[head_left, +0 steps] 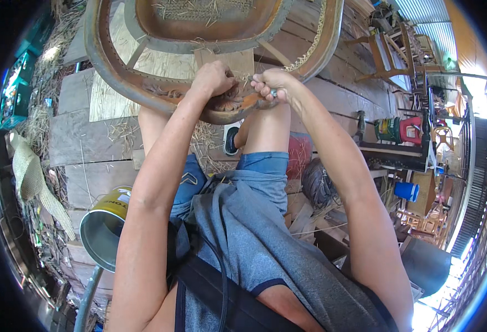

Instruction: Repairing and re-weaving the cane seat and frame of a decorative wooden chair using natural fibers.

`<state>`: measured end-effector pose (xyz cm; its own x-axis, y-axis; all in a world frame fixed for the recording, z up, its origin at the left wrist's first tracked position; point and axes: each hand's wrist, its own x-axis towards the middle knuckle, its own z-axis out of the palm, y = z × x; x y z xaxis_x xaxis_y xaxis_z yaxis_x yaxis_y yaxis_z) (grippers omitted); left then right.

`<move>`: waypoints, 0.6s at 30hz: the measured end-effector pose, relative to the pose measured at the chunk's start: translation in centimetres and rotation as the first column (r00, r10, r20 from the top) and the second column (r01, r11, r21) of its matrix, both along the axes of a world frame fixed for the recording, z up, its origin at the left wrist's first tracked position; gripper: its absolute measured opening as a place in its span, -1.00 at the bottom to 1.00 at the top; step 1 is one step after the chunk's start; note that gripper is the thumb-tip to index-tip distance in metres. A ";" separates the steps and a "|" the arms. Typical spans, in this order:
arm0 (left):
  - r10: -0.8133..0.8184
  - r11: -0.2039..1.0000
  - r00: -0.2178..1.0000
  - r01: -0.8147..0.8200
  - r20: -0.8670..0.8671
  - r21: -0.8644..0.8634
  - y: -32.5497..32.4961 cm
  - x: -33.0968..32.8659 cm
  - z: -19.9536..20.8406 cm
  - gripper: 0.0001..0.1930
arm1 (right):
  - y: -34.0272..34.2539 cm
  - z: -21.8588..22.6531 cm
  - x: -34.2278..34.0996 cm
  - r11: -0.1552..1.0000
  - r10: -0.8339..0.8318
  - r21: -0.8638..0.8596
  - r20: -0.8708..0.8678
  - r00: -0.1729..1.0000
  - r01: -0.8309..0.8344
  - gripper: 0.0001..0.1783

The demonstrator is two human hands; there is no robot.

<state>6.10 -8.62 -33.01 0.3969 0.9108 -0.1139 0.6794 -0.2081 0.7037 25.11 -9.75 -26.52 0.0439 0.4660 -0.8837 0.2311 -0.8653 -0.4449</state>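
Note:
A carved wooden chair frame (97, 44) lies against my knees, with an oval inner frame (166, 45) set within it. Small holes run round the inner edge, and pale cane strands (314, 44) are laced along its right side. My left hand (213, 80) rests on the near rim beside the carved crest (227, 104), fingers curled; what they pinch is hidden. Just right of the crest, my right hand (271, 86) is closed around a small tool whose pale bluish end shows at the fist. Its working tip cannot be made out.
Straw-like scraps (205, 138) litter the plank floor (72, 144). An open yellow tin (116, 202) stands by my left arm, near a woven cane sheet (30, 171). To the right are a dark strand bundle (318, 183), a wooden chair (384, 55) and a blue bucket (406, 191).

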 end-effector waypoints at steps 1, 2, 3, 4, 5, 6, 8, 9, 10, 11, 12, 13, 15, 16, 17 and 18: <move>-0.012 1.000 1.000 0.012 0.002 0.012 0.4 0.6 0.4 -0.73 | 0.0 0.3 -0.1 0.989 0.108 0.092 0.123 0.987 -0.119 -0.77; -0.011 1.000 1.000 0.011 0.018 0.017 0.9 1.5 0.5 -0.72 | 0.1 1.1 0.5 0.957 0.178 0.177 0.270 0.946 -0.231 -0.78; -0.021 1.000 0.999 0.020 0.041 0.023 1.2 2.0 0.3 -0.71 | -0.2 1.8 0.5 0.660 0.460 0.201 0.654 0.601 -0.724 -0.80; -0.038 0.997 0.999 0.036 0.027 0.072 1.3 1.5 0.1 -0.72 | -0.5 2.1 -0.4 0.205 0.446 -0.043 0.893 0.054 -0.978 -0.79; -0.070 0.997 0.996 0.069 0.058 0.026 1.4 0.9 -0.5 -0.74 | -0.6 1.7 -1.6 0.174 0.453 -0.187 0.887 -0.090 -0.967 -0.77; -0.096 0.995 0.970 0.085 0.224 0.061 1.3 -0.3 -1.3 -0.75 | -0.6 2.1 -2.4 -0.004 0.412 -0.199 0.893 -0.183 -0.980 -0.80; -0.029 0.991 0.984 0.006 0.176 0.131 0.8 -2.4 -2.8 -0.73 | 0.3 -0.4 -2.4 -0.223 0.268 -0.171 0.936 -0.229 -0.960 -0.86; -0.001 0.995 0.982 -0.019 0.189 0.103 0.5 -2.1 -2.2 -0.73 | 0.0 -0.1 -2.3 -0.194 0.270 -0.063 0.956 -0.115 -0.979 -0.83; 0.016 0.997 0.992 -0.025 0.122 0.069 0.1 -1.6 -1.3 -0.73 | 0.3 -0.9 -1.9 0.105 0.378 0.056 0.921 0.092 -0.993 -0.80; -0.108 0.991 0.980 0.094 0.165 0.092 0.1 6.3 4.1 -0.72 | 2.9 -7.0 9.7 0.443 0.429 0.114 0.844 0.323 -0.889 -0.72; -0.011 0.997 0.996 0.005 0.084 0.080 -0.4 1.1 0.2 -0.73 | 1.6 -4.2 1.5 0.678 0.514 0.220 0.540 0.666 -0.702 -0.64; 0.002 0.999 0.998 -0.005 0.065 0.036 -0.5 0.5 -0.9 -0.72 | 1.2 -3.8 1.1 0.765 0.472 0.238 0.424 0.773 -0.598 -0.64; 0.025 0.998 1.000 -0.026 -0.011 -0.055 -0.9 0.2 0.7 -0.68 | -0.1 -2.6 0.2 0.923 0.227 0.278 0.169 0.959 -0.267 -0.65; 0.031 0.996 0.998 -0.035 -0.054 -0.080 -1.0 0.4 1.1 -0.65 | -0.2 -2.6 0.5 0.925 0.233 0.277 0.131 0.964 -0.261 -0.65; 0.010 0.999 0.997 -0.013 -0.076 -0.037 -1.0 0.6 1.2 -0.60 | -0.3 -3.5 0.8 0.909 0.207 0.337 0.139 0.968 -0.243 -0.60; 0.020 1.000 0.993 -0.022 -0.117 -0.019 -1.2 -0.9 0.6 -0.56 | -0.9 -0.9 -1.3 0.698 0.474 0.311 0.475 0.741 -0.646 -0.56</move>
